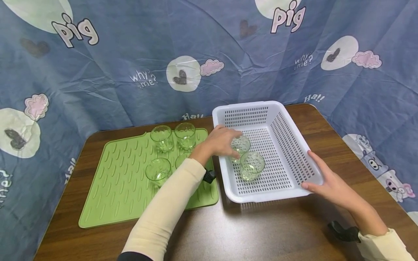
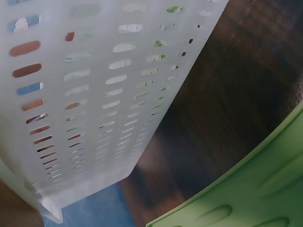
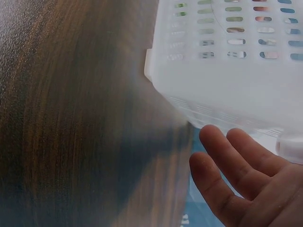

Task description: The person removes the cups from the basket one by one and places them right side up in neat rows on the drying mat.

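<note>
My left hand (image 1: 222,141) reaches over the left rim of a white perforated plastic basket (image 1: 292,141). Its thumb and fingers curve about the rim of a clear drinking glass (image 1: 242,143) inside. Close in front of that stands a second glass (image 1: 252,164). The right hand (image 1: 328,183) rests at the basket's front right corner, thumb on the front rim and a finger along the right rim. In the right wrist view its fingers (image 3: 236,165) stretch beside the basket's outer wall. Several matching glasses (image 1: 162,138) stand on a green ribbed mat (image 1: 114,181), partly behind my left forearm.
The mat and basket lie side by side on a dark wooden table (image 1: 248,228), with a narrow strip of wood between them. A blue printed cloth (image 1: 130,61) hangs behind the table and along its sides. The left wrist view shows the basket's slotted wall (image 2: 94,94) beside the mat's edge.
</note>
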Motion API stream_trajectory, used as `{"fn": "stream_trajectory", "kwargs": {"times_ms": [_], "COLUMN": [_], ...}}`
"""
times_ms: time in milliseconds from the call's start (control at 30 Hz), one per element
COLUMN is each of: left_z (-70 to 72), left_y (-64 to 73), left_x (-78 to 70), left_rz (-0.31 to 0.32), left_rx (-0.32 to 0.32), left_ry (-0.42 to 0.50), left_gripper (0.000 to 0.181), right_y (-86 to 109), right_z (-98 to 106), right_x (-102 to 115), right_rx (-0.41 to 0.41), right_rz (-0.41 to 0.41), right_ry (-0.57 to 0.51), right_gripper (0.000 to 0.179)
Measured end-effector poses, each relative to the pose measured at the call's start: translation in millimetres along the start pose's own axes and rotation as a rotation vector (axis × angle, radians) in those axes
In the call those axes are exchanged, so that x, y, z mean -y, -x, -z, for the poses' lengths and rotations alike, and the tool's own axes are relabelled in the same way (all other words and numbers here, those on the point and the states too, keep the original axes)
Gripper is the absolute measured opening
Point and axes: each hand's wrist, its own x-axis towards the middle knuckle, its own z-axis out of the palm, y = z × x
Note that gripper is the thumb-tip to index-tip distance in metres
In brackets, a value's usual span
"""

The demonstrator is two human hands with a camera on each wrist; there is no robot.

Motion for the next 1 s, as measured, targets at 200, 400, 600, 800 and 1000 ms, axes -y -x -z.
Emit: {"fn": "stream_trajectory", "kwargs": {"times_ms": [200,400,600,800,1000], "left_z": [1.0,9.3,17.4,30.7,45.6], "left_y": [-0.5,-2.9,-1.3,1.9,10.4], "left_x": [1.7,2.7,3.6,1.2,0.9], "left_rz": [0.013,0.067,0.063,0.015,-0.001], "left_rx": [-0.078,-0.159,-0.205,-0.22,-0.271], "left_ry": [0.155,0.343,0.469,0.538,0.557], "left_gripper": [0.082,0.087,0.085,0.082,0.082], "right_y": [0.1,0.3,-1.1,-1.8,-0.1], "right_z": [0,-1,-2,-1,0], "right_x": [0,0,-1,-2,-1], "right_rx": [-0.008,-0.011,-0.011,-0.017,-0.011], "right_rz": [-0.002,0.004,0.005,0.007,-0.014], "right_ry": [0.028,0.017,0.031,0.01,0.008], "right_gripper": [0.102,0.101,0.101,0.101,0.101]}}
